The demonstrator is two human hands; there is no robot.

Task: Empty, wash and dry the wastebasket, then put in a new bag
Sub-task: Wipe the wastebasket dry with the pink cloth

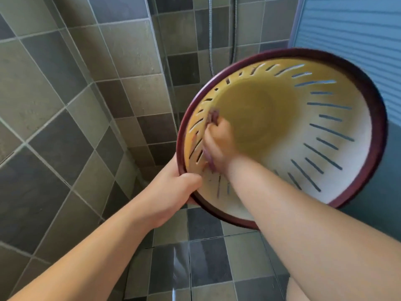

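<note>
The left hand [173,190] grips the wastebasket [338,161] rim. The right hand [219,144] clutches a cloth [213,117], wiping inside. Next, probably wipe the remaining wall.

Single head-worn wide-angle view, facing forward and down, close over the wastebasket [303,127] held against tiled walls [65,83].

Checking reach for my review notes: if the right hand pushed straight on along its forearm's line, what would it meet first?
Probably the basket's slotted inner wall on its left side: the right hand, gripping a cloth, is already at or almost against it. Blur hides actual contact.
</note>
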